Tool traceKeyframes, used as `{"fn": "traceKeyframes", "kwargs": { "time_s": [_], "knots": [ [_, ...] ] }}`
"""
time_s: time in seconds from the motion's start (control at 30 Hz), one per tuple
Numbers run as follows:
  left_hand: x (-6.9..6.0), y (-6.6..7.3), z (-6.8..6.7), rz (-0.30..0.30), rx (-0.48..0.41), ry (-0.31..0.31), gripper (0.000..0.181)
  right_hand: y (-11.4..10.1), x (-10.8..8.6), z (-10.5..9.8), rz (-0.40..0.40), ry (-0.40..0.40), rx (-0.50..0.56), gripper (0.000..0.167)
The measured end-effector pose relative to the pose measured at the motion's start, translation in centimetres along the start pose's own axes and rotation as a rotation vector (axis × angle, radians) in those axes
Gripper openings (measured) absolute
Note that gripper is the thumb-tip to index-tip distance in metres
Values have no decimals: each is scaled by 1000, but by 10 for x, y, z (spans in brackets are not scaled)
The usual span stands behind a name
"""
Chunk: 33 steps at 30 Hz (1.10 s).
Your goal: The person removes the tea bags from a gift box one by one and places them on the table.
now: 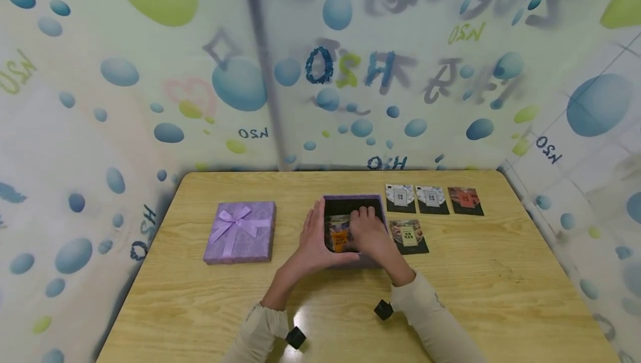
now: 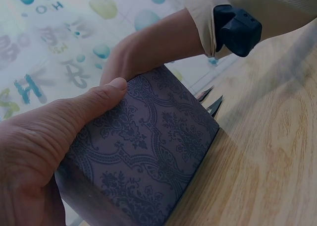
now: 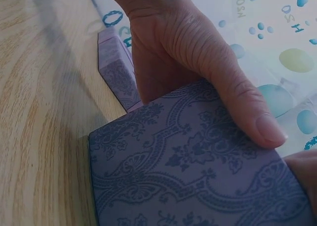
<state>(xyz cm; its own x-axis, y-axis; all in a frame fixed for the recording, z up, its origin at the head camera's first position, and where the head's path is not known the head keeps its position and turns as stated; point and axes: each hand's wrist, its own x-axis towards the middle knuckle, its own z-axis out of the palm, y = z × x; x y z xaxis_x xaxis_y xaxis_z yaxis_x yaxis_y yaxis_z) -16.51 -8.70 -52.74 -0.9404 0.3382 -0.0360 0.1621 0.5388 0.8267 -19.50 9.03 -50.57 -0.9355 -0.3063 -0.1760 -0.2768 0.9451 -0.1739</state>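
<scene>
A purple patterned gift box (image 1: 345,261) stands open at the middle of the table. My left hand (image 1: 314,240) grips its left and front walls, and the left thumb lies along the front rim. In the left wrist view that thumb (image 2: 106,94) presses on the patterned wall. Over the right side of the box, my right hand (image 1: 369,232) reaches in with bent fingers. Its fingertips are hidden, so whether they pinch anything does not show. Beside them, in the dark interior, lies a printed packet with an orange part (image 1: 339,239).
Left of the box sits a purple lid (image 1: 241,232) with a ribbon bow. Flat printed packets lie to the right: two white-and-black ones, including the left one (image 1: 400,198), a red-and-black one (image 1: 466,200), and a greenish-brown one (image 1: 408,236) nearer me. A patterned wall (image 1: 345,107) bounds the table's back.
</scene>
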Motion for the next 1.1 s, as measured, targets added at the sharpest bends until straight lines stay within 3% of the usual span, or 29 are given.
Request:
{"fn": "traceKeyframes", "kwargs": {
  "time_s": [0.2,0.27,0.57,0.83,1.1],
  "knots": [
    [0,-1,0,-1,6,0,144,1,1,-2,-15,-19,26,37],
    [0,0,0,-1,5,-2,144,1,1,-3,-23,-18,40,30],
    [-1,1,-1,11,12,6,144,2,-1,-6,-37,-83,75,28],
    [0,1,-2,5,6,-1,144,4,1,-5,-104,-26,106,31],
    [0,0,0,14,15,3,144,7,-1,-10,-168,-62,141,31]
  ]
}}
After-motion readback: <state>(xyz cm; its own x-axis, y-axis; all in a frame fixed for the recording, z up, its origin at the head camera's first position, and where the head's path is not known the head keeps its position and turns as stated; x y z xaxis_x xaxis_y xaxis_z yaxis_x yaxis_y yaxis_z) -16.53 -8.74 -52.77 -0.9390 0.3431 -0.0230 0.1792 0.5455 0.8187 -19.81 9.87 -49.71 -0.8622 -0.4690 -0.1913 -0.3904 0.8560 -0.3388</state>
